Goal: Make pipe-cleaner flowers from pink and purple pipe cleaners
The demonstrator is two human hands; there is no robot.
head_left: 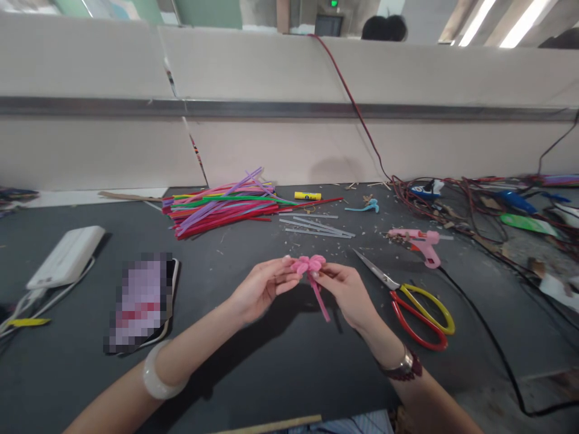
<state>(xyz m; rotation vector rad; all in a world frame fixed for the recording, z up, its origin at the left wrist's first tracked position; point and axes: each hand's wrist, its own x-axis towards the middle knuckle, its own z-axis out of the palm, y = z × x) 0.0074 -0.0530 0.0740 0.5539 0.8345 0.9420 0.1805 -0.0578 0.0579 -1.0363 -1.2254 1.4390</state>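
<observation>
A small pink pipe-cleaner flower (309, 265) with looped petals and a stem hanging down sits between my two hands above the dark table (253, 374). My left hand (260, 289) pinches the flower's left petals with its fingertips. My right hand (346, 292) grips the flower from the right, near where the stem starts. Both hands are closed on it. A white bangle is on my left wrist and a watch on my right.
A pile of coloured pipe cleaners (221, 208) lies behind the hands, with grey sticks (316, 226) and a yellow glue stick (307, 196). Red-and-yellow scissors (411, 304) and a pink glue gun (418, 241) lie right. A phone (142, 301) and a power bank (67, 256) lie left. Cables (452, 205) tangle far right.
</observation>
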